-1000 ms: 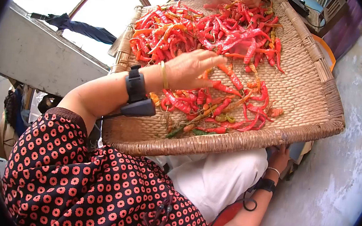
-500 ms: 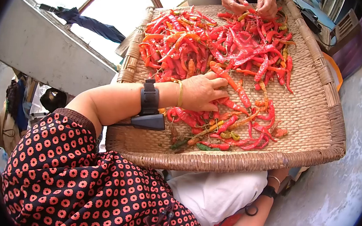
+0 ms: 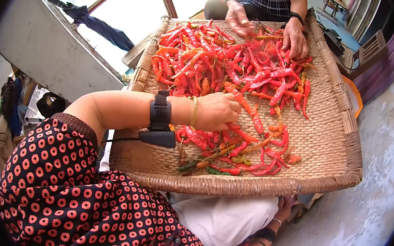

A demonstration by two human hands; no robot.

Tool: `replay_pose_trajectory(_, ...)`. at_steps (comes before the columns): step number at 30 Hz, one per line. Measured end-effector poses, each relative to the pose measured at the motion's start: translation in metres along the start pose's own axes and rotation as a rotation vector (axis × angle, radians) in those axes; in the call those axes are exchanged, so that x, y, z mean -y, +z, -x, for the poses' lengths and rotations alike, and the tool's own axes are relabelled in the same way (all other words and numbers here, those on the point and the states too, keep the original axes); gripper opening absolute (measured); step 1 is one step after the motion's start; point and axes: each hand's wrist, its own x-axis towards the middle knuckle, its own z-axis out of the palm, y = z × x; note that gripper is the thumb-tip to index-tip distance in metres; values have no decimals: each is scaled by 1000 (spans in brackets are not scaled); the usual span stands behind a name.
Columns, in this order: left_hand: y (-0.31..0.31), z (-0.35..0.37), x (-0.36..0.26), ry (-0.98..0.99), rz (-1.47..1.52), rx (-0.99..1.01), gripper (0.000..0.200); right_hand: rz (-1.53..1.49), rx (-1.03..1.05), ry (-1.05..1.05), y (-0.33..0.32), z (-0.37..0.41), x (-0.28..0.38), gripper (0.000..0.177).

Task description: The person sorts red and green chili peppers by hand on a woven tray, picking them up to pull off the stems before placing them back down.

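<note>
My left hand (image 3: pixel 219 112) lies low over the red chili peppers (image 3: pixel 200 140) in the near part of a woven tray (image 3: pixel 318 149). Its fingers are curled in, and what they hold, if anything, is hidden. Just beyond the fingertips lies a long orange-red chili pepper (image 3: pixel 247 106). My right hand (image 3: pixel 286 205) is below the tray's near rim, beside a white cloth (image 3: pixel 225 220); the rim partly covers it and its fingers do not show clearly. A few green-tipped peppers (image 3: pixel 221 171) lie near the front edge.
A large heap of chili peppers (image 3: pixel 204 52) fills the tray's far part. Across the tray, another person's hands (image 3: pixel 295 40) hover over and rest on it. A folded dark umbrella (image 3: pixel 99 26) lies on the ledge at left. A wooden crate (image 3: pixel 367 51) stands at far right.
My left hand's fingers have curled in from a more spread pose. The other person's hands, close together before, have come apart. The view has shifted slightly.
</note>
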Motion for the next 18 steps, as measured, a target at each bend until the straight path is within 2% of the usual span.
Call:
replay_pose_trajectory(3,-18,-6,-3,23,1,-37,13,-66,-7,42,3,-12,10,19)
replay_pose_trajectory(5,-41,-8,-11,-262,269,-10,12,65,-32,-42,5,-14,5,20)
replay_pose_trajectory(7,-57,-6,-10,-310,586,-156,19,33,-13,0,8,-11,0,20)
replay_pose_trajectory(9,-74,-2,-13,-459,798,-141,22,-2,4,39,10,-9,1,20)
replay_pose_trajectory(11,-81,7,-7,-435,789,-60,17,-98,-9,75,7,-1,5,21)
replay_pose_trajectory(13,-83,9,-6,-110,538,-258,16,-83,23,158,3,-4,9,21)
replay_pose_trajectory(15,-91,16,-1,-150,393,-186,17,-69,58,233,2,-9,6,21)
replay_pose_trajectory(17,-101,18,6,-212,391,-231,19,-177,-16,125,12,-18,-9,21)
replay_pose_trajectory(18,-111,16,8,-248,225,-250,23,-176,-16,127,19,-22,-24,21)
